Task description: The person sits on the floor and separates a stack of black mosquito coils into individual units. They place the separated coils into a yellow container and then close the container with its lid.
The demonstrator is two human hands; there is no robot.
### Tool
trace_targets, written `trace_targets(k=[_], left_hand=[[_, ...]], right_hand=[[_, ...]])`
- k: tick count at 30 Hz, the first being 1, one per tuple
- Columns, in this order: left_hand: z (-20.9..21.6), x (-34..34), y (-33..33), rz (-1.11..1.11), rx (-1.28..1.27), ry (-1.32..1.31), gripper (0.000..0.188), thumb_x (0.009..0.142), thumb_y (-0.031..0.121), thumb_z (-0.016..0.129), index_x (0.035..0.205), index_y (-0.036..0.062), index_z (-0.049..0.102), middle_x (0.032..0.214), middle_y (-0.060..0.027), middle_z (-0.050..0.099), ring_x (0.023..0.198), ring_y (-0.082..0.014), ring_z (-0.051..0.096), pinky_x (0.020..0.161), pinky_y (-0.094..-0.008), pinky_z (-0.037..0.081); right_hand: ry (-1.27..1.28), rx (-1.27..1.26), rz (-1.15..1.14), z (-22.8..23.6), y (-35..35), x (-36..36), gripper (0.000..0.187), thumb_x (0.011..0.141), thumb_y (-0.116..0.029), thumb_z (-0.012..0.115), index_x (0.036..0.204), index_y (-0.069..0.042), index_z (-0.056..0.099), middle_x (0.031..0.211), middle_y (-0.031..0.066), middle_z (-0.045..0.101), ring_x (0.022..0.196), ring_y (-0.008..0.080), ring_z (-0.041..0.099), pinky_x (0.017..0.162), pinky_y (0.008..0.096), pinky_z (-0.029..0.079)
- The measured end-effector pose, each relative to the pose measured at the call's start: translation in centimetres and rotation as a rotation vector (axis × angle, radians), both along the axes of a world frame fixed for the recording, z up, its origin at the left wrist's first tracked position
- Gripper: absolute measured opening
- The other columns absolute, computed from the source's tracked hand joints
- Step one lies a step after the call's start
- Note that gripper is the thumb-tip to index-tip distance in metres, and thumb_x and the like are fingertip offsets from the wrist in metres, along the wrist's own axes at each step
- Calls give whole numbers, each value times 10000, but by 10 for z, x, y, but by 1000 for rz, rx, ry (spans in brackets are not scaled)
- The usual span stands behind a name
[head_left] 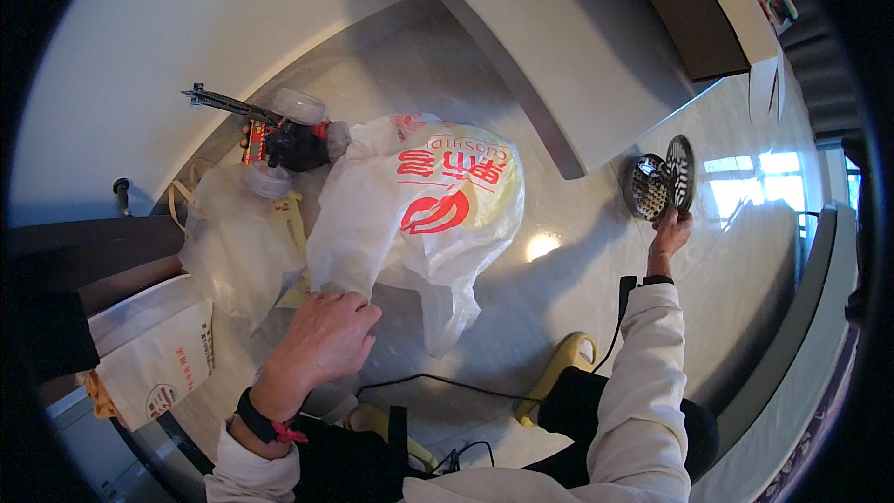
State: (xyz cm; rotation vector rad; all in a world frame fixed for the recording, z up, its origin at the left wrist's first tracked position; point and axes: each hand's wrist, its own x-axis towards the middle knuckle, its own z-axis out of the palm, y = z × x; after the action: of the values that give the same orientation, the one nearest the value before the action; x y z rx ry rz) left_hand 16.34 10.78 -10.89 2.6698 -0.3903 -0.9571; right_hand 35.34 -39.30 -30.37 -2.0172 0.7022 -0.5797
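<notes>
My left hand [328, 333] is closed on the edge of a white plastic bag [372, 214] with red print. The bag lies on the floor, bulging at its far right side, and its contents are hidden. Off to the right, my right hand [671, 234] grips a round dark case with a slotted lid [682, 173] by its near edge. The lid stands open beside a shiny round base [646, 185] with a perforated pattern. I cannot tell what the case is for.
Left of the bag lie a translucent plastic bag [233, 237], clear plastic containers [299, 106] and a black jointed stand [228, 104]. A white paper bag [154, 351] stands at the left. A white furniture panel [568, 47] rises beyond. A black cable [438, 379] runs past yellow slippers [559, 371].
</notes>
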Motion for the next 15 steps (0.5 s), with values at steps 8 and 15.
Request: trace_targets(k=[8,15], left_hand=[[-1,7,-4,-30,-19,19,278,715,186,596,959,53,584,976,-108,571,924,-282,551,797,-389,443],[-3,4,-7,0,-53,-78,181,703,179,616,830,61,567,839,-102,567,840,-286,565,724,-398,450]], right_hand=[[-193,395,-34,6,2,-3,171,796,-168,523,865,-13,506,615,49,549,458,126,504,387,244,368],[189,-262,-143,-21,0,-6,278,764,-192,519,920,38,497,749,167,582,643,274,583,623,374,460]])
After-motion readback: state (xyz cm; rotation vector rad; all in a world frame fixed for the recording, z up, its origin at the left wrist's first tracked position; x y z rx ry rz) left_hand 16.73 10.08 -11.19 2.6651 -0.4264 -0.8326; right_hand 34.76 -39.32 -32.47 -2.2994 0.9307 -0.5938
